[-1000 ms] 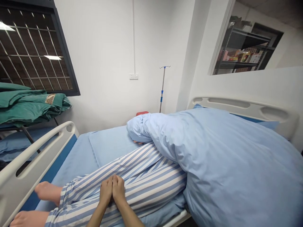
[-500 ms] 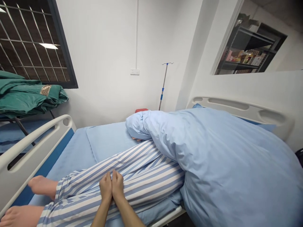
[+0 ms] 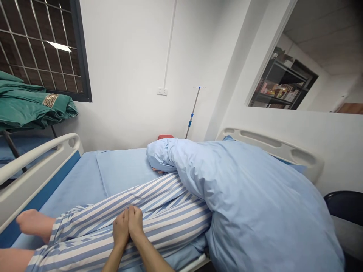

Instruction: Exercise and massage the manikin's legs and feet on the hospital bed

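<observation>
Watching remotely, I see my left grip (image 3: 120, 227) and right grip (image 3: 135, 221) touching side by side, each curled inward, over the striped trousers (image 3: 167, 223) on the bed (image 3: 70, 187). That cloth should be soft, light, slack; I'd pinch loose folds near the cuffs (image 3: 54, 229).

left hand (image 3: 121, 229) and right hand (image 3: 135, 221) kinda balled up together over striped pants (image 3: 178, 221), which run under a big puffy blue quilt (image 3: 255, 196), skinny hooked pole (image 3: 192, 115) behind it.
</observation>
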Motion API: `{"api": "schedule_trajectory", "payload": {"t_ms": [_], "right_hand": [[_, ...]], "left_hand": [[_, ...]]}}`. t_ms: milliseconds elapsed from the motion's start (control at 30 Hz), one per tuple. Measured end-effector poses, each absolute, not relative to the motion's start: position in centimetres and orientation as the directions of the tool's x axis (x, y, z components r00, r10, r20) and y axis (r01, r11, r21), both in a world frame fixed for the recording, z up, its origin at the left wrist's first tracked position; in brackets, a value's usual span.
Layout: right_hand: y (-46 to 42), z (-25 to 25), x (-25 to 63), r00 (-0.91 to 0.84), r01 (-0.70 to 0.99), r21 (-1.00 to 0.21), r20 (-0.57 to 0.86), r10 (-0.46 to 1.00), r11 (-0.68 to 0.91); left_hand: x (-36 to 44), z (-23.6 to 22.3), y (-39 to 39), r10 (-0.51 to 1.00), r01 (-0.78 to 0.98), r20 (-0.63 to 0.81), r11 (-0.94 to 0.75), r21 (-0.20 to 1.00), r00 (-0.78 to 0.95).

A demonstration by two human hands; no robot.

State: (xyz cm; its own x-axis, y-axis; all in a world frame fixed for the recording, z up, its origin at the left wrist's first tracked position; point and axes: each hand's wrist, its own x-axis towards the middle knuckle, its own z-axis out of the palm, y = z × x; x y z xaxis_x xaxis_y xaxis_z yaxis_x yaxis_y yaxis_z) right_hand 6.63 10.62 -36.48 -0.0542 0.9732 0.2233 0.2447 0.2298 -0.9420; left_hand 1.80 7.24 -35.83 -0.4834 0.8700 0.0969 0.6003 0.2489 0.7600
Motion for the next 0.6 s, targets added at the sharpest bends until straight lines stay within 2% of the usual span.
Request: {"api": "schedule_trajectory", "payload": {"t_ms": [100, 167, 367, 600], "right_hand": [[10.8, -36.2, 6.4, -0.051, 0.273, -0.924, 0.266, 0.963, 0.270], [10.8, -36.1, 6.4, -0.034, 0.288, -0.921, 0.262, 0.964, 0.261], [10.3, -37.0, 7.9, 0.023, 0.267, -0.938, 0.235, 0.972, 0.220], [9.8, -36.8, 8.8, 0.038, 0.289, -0.937, 0.217, 0.976, 0.197]], "left_hand": [[1.7, -36.8, 7.4, 0.880, 0.787, 0.178, 0.284, 0.547, -0.441], [1.7, -37.0, 7.5, 0.893, 0.836, 0.181, 0.292, 0.464, -0.412], [2.2, -36.4, 7.5, 0.891, 0.702, 0.068, 0.305, 0.643, -0.450], [2.4, -36.4, 7.5, 0.893, 0.697, 0.073, 0.294, 0.654, -0.444]]}}
